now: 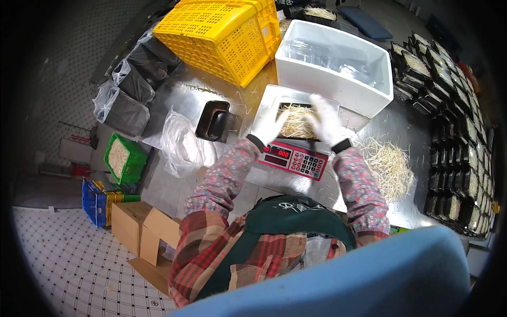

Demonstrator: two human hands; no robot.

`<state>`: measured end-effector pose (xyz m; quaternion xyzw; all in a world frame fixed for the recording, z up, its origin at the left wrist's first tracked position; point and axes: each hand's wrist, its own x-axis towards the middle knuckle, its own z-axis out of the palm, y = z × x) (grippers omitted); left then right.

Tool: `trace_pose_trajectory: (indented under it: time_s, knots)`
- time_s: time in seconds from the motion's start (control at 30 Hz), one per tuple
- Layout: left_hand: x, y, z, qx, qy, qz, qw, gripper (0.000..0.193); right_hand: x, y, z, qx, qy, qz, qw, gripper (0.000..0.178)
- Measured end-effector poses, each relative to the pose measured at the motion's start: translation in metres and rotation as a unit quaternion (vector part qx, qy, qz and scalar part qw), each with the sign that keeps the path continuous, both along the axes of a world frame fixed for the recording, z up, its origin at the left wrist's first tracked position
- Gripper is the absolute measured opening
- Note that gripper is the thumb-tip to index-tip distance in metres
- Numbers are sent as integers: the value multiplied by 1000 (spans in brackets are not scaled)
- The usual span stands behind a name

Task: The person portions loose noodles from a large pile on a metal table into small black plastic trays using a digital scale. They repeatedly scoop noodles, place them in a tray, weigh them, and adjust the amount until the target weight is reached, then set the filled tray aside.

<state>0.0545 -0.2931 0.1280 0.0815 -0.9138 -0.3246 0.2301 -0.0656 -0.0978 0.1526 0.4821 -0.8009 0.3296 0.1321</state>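
A black tray of bean sprouts (pixel 297 122) sits on the metal plate of a red digital scale (pixel 300 160), right in front of me. Both hands wear white gloves. At the tray's left side is my left hand (pixel 269 127), its thumb stretched toward the sprouts. My right hand (pixel 326 126) is at the opposite side, fingers extended and apart, touching the sprouts' edge. Neither hand visibly grips anything. A loose pile of bean sprouts (pixel 388 166) lies on the table to the right. Left of the scale stands an empty black tray (pixel 212 120).
Behind the scale stand a white foam box (pixel 338 92) with clear plastic inside and a yellow crate (pixel 222 45). Stacked filled trays (pixel 449 137) line the right side. A clear plastic bag (pixel 182 142) and bagged black trays (pixel 129 105) are left; a cardboard box (pixel 132 224) stands below.
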Motion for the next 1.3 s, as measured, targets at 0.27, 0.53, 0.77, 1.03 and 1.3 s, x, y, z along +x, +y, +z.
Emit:
trace_pose_trajectory:
  time_s: [0.27, 0.53, 0.77, 1.03, 1.3]
  knots:
    - [-3, 18, -24, -58, 74, 17, 995, 35, 1, -16, -32, 114, -127, 132, 976, 63]
    - [7, -5, -4, 238, 103, -17, 966, 49, -23, 24, -18, -116, -400, 84, 905, 38]
    - [-16, 23, 14, -213, -19, -120, 970, 69, -1, -5, -18, -133, -317, 16, 939, 45]
    - [-35, 29, 1, -182, -158, -126, 962, 58, 1, -18, -16, 129, -236, 47, 962, 72]
    - [-20, 34, 34, -178, -155, -102, 966, 78, -147, -12, 35, -8, -249, -119, 961, 51]
